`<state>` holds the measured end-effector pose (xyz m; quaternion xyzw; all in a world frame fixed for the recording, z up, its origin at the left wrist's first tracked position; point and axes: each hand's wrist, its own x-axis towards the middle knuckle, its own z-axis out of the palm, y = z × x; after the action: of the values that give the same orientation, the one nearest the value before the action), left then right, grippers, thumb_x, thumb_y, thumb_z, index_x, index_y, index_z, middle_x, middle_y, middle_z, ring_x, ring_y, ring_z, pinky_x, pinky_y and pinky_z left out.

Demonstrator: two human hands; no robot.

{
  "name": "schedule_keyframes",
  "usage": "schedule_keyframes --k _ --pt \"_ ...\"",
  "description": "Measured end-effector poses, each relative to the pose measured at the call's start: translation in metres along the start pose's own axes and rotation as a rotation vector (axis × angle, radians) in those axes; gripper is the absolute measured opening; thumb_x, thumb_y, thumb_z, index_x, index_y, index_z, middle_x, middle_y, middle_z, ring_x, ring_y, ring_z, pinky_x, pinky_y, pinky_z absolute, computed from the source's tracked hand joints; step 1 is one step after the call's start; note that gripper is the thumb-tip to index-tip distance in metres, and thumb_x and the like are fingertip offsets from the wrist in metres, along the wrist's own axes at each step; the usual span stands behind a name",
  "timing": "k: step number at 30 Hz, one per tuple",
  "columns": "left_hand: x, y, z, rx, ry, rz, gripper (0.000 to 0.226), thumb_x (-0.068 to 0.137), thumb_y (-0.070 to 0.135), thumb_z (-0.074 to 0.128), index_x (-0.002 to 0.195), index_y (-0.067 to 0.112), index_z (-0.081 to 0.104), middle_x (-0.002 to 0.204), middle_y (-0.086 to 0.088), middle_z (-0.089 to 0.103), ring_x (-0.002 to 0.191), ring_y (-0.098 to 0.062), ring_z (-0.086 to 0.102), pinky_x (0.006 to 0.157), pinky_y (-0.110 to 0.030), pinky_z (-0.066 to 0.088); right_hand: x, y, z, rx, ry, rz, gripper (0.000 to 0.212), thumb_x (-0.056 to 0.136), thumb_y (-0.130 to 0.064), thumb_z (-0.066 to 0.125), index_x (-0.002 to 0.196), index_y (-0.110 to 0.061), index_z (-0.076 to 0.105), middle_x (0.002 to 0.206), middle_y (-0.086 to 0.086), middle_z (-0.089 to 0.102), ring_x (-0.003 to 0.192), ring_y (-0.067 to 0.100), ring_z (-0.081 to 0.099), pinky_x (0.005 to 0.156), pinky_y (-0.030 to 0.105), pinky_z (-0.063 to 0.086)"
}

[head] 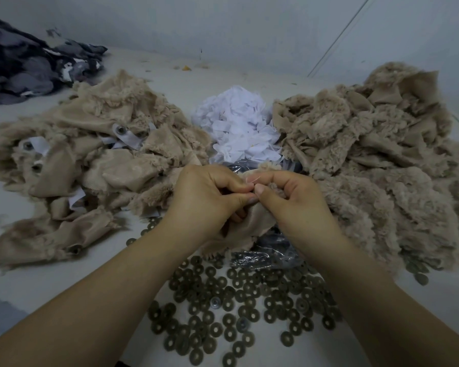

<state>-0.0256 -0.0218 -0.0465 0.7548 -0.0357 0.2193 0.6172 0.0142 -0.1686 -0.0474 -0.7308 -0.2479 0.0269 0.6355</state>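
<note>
Between left plush heap [96, 154] and right plush heap [376, 160], hands: we count two; left hand [204, 197] and right hand [294, 205] meet thumb to thumb, both pinching one plush piece [239, 234] just above the tabletop [37, 282].
Plush heaps: two, flanking the hands.
White scraps [239, 128]: one heap, behind the hands.
Dark cloth [24, 67]: one pile, far left.
Rings [223, 300]: too many for us to count, scattered beneath the forearms.
Clear bag [265, 250]: one, under the held piece.

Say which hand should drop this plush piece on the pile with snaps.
Left, probably: the left hand pinches the plush piece, and the pile with snaps lies on its side; the right hand would cross over.
</note>
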Motion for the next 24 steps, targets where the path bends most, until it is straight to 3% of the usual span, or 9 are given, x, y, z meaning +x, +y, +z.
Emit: schedule_keyframes --k 2,8,17,21,24 --pt "-0.0001 0.0005 -0.0022 0.004 -0.012 -0.009 0.013 0.07 -0.002 0.082 0.069 0.009 0.076 0.065 -0.007 0.071 0.053 -0.029 0.067 0.051 -0.039 0.06 -0.0004 -0.0009 0.0005 -0.003 -0.003 0.001 0.039 0.093 0.002 0.061 0.074 -0.03 0.072 0.086 -0.024 0.074 0.093 -0.009 0.066 0.079 0.005 0.047" --pt "0.0 0.0018 -0.0058 0.012 -0.049 -0.038 0.01 0.069 0.001 0.083 0.07 0.009 0.076 0.063 -0.009 0.07 0.052 -0.025 0.066 0.053 -0.041 0.06 -0.0023 -0.0023 0.0007 0.028 -0.017 0.054 0.034 0.094 -0.002 0.061 0.079 -0.029 0.075 0.096 -0.011 0.076 0.101 -0.001 0.068 0.091 0.016 0.053" --pt "-0.0011 0.003 -0.0058 -0.002 -0.059 -0.069 0.013 0.068 0.0 0.083 0.069 0.01 0.076 0.064 -0.015 0.07 0.053 -0.028 0.065 0.054 -0.046 0.059 -0.0027 -0.0013 0.0012 0.097 -0.031 0.096 0.034 0.094 0.003 0.057 0.082 -0.024 0.075 0.1 -0.002 0.077 0.106 0.014 0.069 0.103 0.045 0.051" --pt "-0.0012 0.0015 -0.0075 -0.008 -0.075 -0.063 0.012 0.068 0.0 0.083 0.068 0.01 0.076 0.064 -0.012 0.07 0.052 -0.026 0.065 0.053 -0.041 0.059 -0.0035 -0.0022 0.0009 0.089 -0.04 0.114 0.031 0.094 0.003 0.058 0.087 -0.022 0.075 0.102 0.0 0.077 0.109 0.014 0.068 0.104 0.044 0.05" --pt "-0.0019 0.0008 -0.0097 0.04 -0.091 -0.044 0.01 0.068 0.006 0.084 0.068 0.013 0.076 0.062 -0.012 0.07 0.054 -0.034 0.066 0.052 -0.043 0.059 -0.0041 -0.0026 0.0023 0.077 -0.053 0.104 0.031 0.095 0.004 0.056 0.091 -0.02 0.075 0.1 0.0 0.077 0.105 0.011 0.07 0.099 0.035 0.054"
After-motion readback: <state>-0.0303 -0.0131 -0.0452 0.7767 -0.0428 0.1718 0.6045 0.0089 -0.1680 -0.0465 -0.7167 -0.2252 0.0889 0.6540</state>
